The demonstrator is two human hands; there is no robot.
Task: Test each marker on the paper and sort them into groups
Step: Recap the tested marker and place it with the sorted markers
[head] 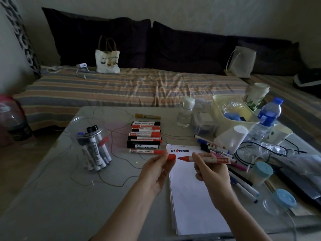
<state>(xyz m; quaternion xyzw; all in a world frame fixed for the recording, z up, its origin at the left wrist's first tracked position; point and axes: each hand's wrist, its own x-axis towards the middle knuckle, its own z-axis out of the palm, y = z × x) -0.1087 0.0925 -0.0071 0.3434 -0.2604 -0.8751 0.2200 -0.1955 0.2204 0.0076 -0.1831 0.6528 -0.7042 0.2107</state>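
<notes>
Free room: bare table [57, 202] at lower left of the frame.
Obstacles: marker jar [93, 145] left of centre, marker row [145, 136] in the centre, bottles and tubs (crowded) at right.

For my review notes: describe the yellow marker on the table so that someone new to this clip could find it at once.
Start at the grey table in front of the striped bed. Near its middle, a row of red and black markers lies side by side. The yellow marker lies crosswise just beyond the far end of that row, slightly apart from it, and is the only yellow one there.
</notes>
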